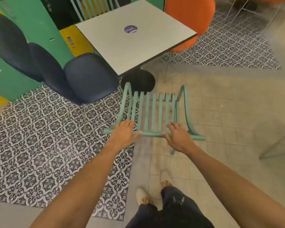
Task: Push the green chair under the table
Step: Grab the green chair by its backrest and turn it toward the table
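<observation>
- Head view, the only one: green chair (152,111) stands on the floor just short of the table (135,37), backrest toward the person, seat front near the table's black round base (138,82).
- Left hand (124,135) sits on the top rail of the backrest, left of centre; fingers draped over the rail, thumb along its near face. Loosely wrapped, not a hard clench.
- Right hand (179,137) on the same rail, right of centre, fingers curled over the top, palm behind it. Both hands hold the rail.
- Step, by my read: grip set, push starting or about to start. Chair is not under the table yet.
- Next move needs an even forward shove with both hands, straight at the table edge, so the front legs pass either side of the base.
- Risk: blue chair (89,76) sits just left of the path; a skewed push could clip it.
- Hidden: seat mostly masked by the back slats; front legs not visible; one rear leg shows below the right hand. Fingertips behind the rail can't be seen. Frame edges are blurred.
</observation>
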